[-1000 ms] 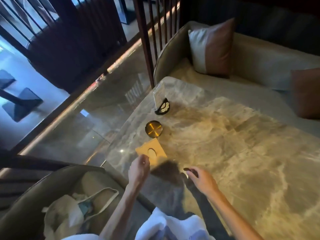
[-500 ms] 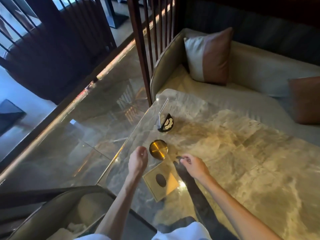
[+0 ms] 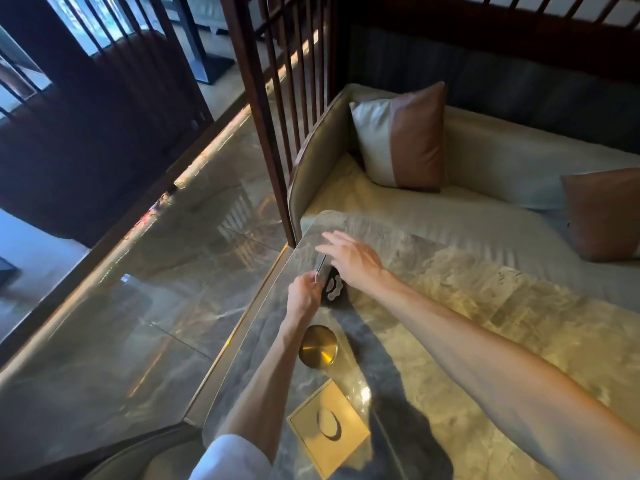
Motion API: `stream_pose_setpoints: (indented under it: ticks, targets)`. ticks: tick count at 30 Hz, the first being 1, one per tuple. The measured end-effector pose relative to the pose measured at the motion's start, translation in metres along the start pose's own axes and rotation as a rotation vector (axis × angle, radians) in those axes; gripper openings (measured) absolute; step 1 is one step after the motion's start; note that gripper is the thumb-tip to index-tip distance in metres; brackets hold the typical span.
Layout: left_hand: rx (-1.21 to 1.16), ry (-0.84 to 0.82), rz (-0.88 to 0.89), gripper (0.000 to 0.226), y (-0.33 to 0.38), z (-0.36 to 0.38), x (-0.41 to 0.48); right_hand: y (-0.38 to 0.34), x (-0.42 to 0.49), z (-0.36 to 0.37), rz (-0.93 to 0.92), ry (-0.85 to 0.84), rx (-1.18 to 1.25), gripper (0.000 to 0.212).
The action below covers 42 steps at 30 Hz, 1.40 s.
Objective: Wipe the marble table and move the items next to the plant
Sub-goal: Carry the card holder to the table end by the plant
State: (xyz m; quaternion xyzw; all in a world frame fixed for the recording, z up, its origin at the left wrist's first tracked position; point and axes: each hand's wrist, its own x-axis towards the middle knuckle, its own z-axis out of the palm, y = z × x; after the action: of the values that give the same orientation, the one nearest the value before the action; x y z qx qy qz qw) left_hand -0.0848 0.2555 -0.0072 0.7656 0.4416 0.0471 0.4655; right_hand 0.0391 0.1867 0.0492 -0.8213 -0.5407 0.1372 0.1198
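Note:
On the marble table (image 3: 467, 306), near its far left corner, stands a clear acrylic sign holder (image 3: 322, 266) in a black base (image 3: 334, 291) with a white pattern. My left hand (image 3: 303, 296) pinches the lower near edge of the clear panel. My right hand (image 3: 353, 259) lies over the panel's top from the right, fingers spread and touching it. Closer to me along the left edge sit a round brass dish (image 3: 318, 346) and a square gold tissue box (image 3: 329, 433) with an oval opening. No plant or cloth is in view.
A cushioned bench (image 3: 485, 188) with two-tone pillows (image 3: 401, 136) wraps the table's far side. A dark wooden slat screen (image 3: 270, 116) rises beside the table's far left corner. Left of the table edge, glossy stone floor lies below a glass panel (image 3: 138, 306).
Both hands have moved away from me, past the gold box and brass dish, to the sign holder. My left hand has taken hold of its panel. The view has shifted forward.

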Motion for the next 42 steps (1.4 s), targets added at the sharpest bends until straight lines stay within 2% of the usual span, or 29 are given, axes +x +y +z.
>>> stream_pose_setpoints:
  ticks: [4, 8, 10, 12, 14, 17, 19, 21, 22, 24, 26, 29, 31, 34, 42]
  targets:
    - [-0.002, 0.125, 0.043, 0.037, -0.001, 0.005, -0.001, 0.003, 0.015, 0.001, -0.069, -0.085, -0.141, 0.036]
    - [-0.017, 0.214, 0.098, 0.031, 0.001, 0.002, -0.006, 0.002, 0.009, -0.009, -0.143, -0.044, -0.159, 0.021]
    - [-0.017, 0.188, 0.159, 0.023, 0.009, -0.002, -0.013, 0.004, -0.003, -0.025, -0.117, -0.073, -0.071, 0.019]
    - [-0.050, 0.114, 0.202, 0.019, 0.024, -0.005, -0.023, 0.009, -0.024, -0.047, -0.034, -0.091, 0.027, 0.020]
    - [-0.193, 0.025, 0.181, 0.019, 0.040, -0.004, -0.042, 0.018, -0.053, -0.066, 0.033, -0.049, 0.083, 0.021]
    - [-0.238, 0.069, 0.188, 0.035, 0.057, 0.013, -0.082, 0.040, -0.113, -0.084, 0.232, 0.043, 0.228, 0.020]
    - [-0.218, 0.051, 0.064, 0.052, 0.061, 0.032, -0.106, 0.061, -0.160, -0.088, 0.381, 0.104, 0.412, 0.028]
    - [-0.274, -0.036, -0.125, 0.058, 0.060, 0.055, -0.128, 0.080, -0.209, -0.088, 0.542, 0.194, 0.645, 0.031]
    - [-0.314, -0.093, -0.196, 0.054, 0.057, 0.069, -0.140, 0.086, -0.236, -0.088, 0.608, 0.237, 0.759, 0.023]
    - [-0.366, -0.199, -0.193, 0.038, 0.054, 0.098, -0.162, 0.095, -0.287, -0.085, 0.706, 0.310, 0.907, 0.015]
    - [-0.414, -0.260, -0.147, 0.022, 0.056, 0.127, -0.184, 0.102, -0.337, -0.083, 0.788, 0.338, 1.002, 0.018]
    - [-0.445, -0.294, -0.120, 0.018, 0.074, 0.161, -0.225, 0.118, -0.405, -0.083, 0.864, 0.383, 1.105, 0.021]
    - [-0.459, -0.324, -0.082, 0.014, 0.089, 0.181, -0.258, 0.134, -0.446, -0.083, 0.871, 0.402, 1.133, 0.021]
    - [-0.446, -0.282, -0.045, 0.016, 0.105, 0.213, -0.304, 0.153, -0.498, -0.093, 0.817, 0.375, 1.186, 0.022]
    - [-0.427, -0.222, -0.091, 0.009, 0.149, 0.303, -0.415, 0.219, -0.631, -0.120, 0.721, 0.134, 1.225, 0.028]
